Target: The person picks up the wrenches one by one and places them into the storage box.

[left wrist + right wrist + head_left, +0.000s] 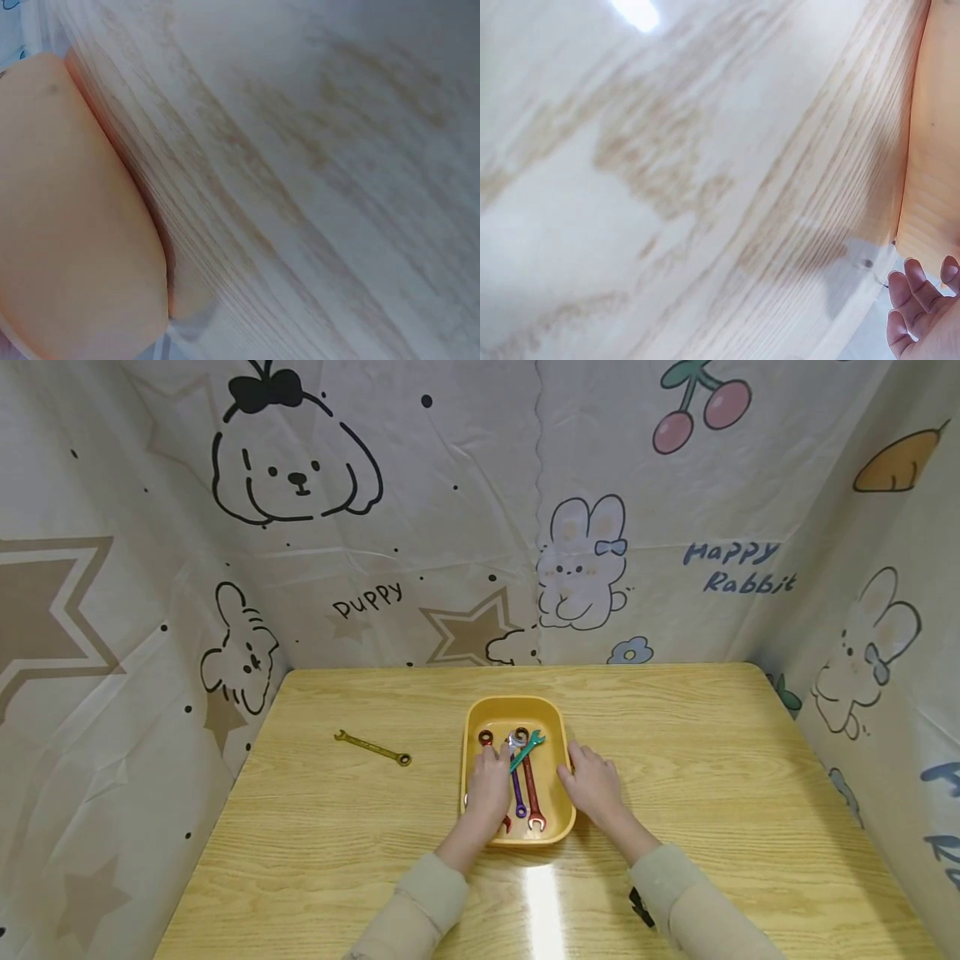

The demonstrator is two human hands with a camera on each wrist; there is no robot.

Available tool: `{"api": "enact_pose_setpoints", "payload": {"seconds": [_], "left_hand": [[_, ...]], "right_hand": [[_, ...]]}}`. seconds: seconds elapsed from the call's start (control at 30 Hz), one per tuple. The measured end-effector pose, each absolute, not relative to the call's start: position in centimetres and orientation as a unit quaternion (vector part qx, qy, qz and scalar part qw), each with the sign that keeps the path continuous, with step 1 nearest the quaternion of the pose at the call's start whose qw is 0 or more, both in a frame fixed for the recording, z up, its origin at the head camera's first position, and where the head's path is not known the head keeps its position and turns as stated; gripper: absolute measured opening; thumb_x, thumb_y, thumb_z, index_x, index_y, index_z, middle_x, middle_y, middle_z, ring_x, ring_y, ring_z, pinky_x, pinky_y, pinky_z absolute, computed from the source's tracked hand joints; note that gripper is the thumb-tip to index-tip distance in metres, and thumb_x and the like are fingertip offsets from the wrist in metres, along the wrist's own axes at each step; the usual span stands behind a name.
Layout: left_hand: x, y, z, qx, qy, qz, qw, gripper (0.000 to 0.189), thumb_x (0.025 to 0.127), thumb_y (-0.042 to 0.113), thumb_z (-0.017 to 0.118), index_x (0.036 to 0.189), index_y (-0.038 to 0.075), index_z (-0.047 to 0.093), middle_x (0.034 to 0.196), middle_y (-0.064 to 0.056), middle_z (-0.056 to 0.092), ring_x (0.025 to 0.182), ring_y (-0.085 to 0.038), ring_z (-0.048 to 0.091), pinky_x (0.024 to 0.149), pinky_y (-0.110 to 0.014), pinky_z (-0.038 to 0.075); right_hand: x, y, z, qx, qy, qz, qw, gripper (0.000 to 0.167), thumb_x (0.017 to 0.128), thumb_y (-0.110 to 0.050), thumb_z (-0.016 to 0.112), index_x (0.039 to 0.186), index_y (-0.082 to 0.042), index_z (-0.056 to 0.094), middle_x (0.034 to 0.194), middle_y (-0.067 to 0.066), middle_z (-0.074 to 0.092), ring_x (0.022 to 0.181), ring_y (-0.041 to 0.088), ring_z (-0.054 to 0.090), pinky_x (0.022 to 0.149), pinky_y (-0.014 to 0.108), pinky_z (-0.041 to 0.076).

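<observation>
A yellow tray [555, 710] on the table holds several wrenches. My left hand [487, 787] reaches into its left half, fingers down among them; I cannot tell whether it grips one. By its fingertips lies a green wrench [529, 748], slanted across a purple wrench [517, 789] and a red wrench [531, 781]. Another red wrench [486, 738] is partly hidden beneath this hand. At the tray's right side is my right hand [596, 783], its fingers loosely spread and thumb at the rim. The right wrist view shows these relaxed fingers [922, 296] beside the tray wall [934, 150].
A yellow-gold wrench [372, 748] lies on the wooden table [712, 760], left of the tray. Printed cloth [450, 527] hangs behind the table and along both sides. A small black object [641, 907] shows beside the right sleeve.
</observation>
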State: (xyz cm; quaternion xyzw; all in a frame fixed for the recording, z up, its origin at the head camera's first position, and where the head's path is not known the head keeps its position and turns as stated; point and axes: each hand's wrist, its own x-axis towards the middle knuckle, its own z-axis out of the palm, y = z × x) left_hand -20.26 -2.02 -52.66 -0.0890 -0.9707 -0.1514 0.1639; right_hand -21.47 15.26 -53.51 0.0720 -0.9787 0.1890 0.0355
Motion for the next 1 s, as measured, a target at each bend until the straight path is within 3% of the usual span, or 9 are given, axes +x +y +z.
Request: {"api": "enact_pose_setpoints", "payload": {"seconds": [0.27,0.5,0.73,1.0], "left_hand": [[-20.5,-1.2,-53.2,-0.109,-0.972,-0.147,0.145,0.031,0.079,-0.003,0.058,0.109,0.003,0.063,0.087,-0.016,0.057,0.07,-0.023,0.057,0.057,-0.029,0.05],[-20.9,-0.9,-53.8,-0.13,-0.975,-0.139,0.114,0.03,0.081,-0.002,0.055,0.108,0.005,0.065,0.091,-0.016,0.059,0.078,-0.024,0.059,0.061,-0.032,0.052],[-21.3,-0.9,-54.1,-0.159,-0.977,-0.129,0.061,0.027,0.083,0.0,0.058,0.109,0.006,0.065,0.093,-0.017,0.058,0.077,-0.024,0.059,0.059,-0.03,0.051],[-21.7,-0.7,-54.5,-0.172,-0.976,-0.131,0.035,0.023,0.083,0.0,0.058,0.104,0.006,0.064,0.087,-0.014,0.056,0.071,-0.021,0.057,0.053,-0.027,0.049]], "right_hand": [[-21.6,15.3,-53.5,0.074,-0.979,0.188,0.034,0.034,0.089,-0.026,0.048,0.113,-0.002,0.052,0.101,0.018,0.06,0.093,0.035,0.058,0.075,0.048,0.04],[-21.6,15.2,-53.5,0.072,-0.979,0.188,0.025,0.036,0.089,-0.027,0.048,0.115,-0.002,0.051,0.105,0.018,0.06,0.095,0.035,0.058,0.077,0.048,0.04],[-21.5,15.2,-53.4,0.068,-0.979,0.19,0.021,0.033,0.089,-0.026,0.048,0.113,-0.003,0.052,0.103,0.017,0.06,0.095,0.034,0.057,0.076,0.047,0.04],[-21.5,15.1,-53.2,0.068,-0.979,0.191,0.027,0.03,0.089,-0.025,0.048,0.109,-0.003,0.053,0.098,0.017,0.06,0.091,0.034,0.058,0.074,0.048,0.04]]}}
